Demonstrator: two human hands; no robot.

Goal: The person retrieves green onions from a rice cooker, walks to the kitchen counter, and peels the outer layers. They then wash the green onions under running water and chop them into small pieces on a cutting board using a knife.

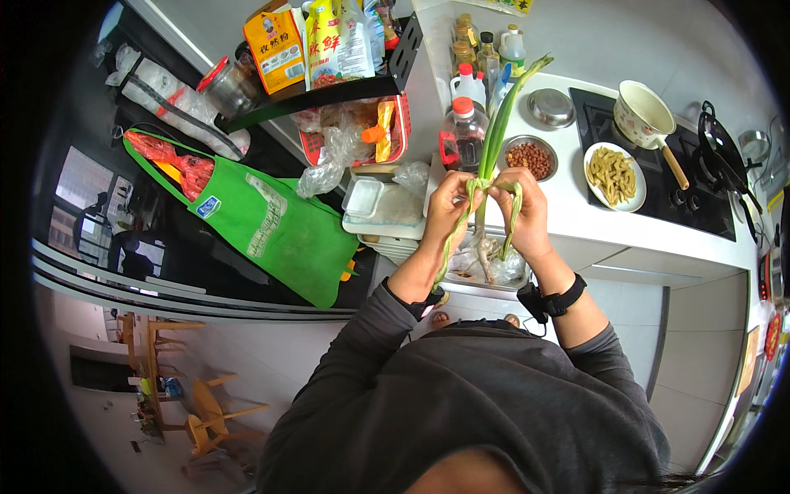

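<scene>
A bunch of scallions (492,143) with long green tops points up and away, its pale stems and roots hanging below. My left hand (450,207) pinches the scallions at a wrapped or knotted green leaf around the middle. On the other side, my right hand (526,210) grips the same wrapped part, and wilted leaf ends droop beside both hands. Beneath the roots is a tray (506,292) holding clear plastic bags. Past my hands, a metal bowl of red peanuts (529,158) and a white plate of greenish-yellow food strips (612,178) stand on the white counter.
Right of the plate, a saucepan (645,115) and a black wok (722,148) sit on the cooktop. Oil and sauce bottles (487,62) stand at the back. On the left are a green bag (278,228), a black rack (321,94), a red basket (402,126) and plastic containers (386,213).
</scene>
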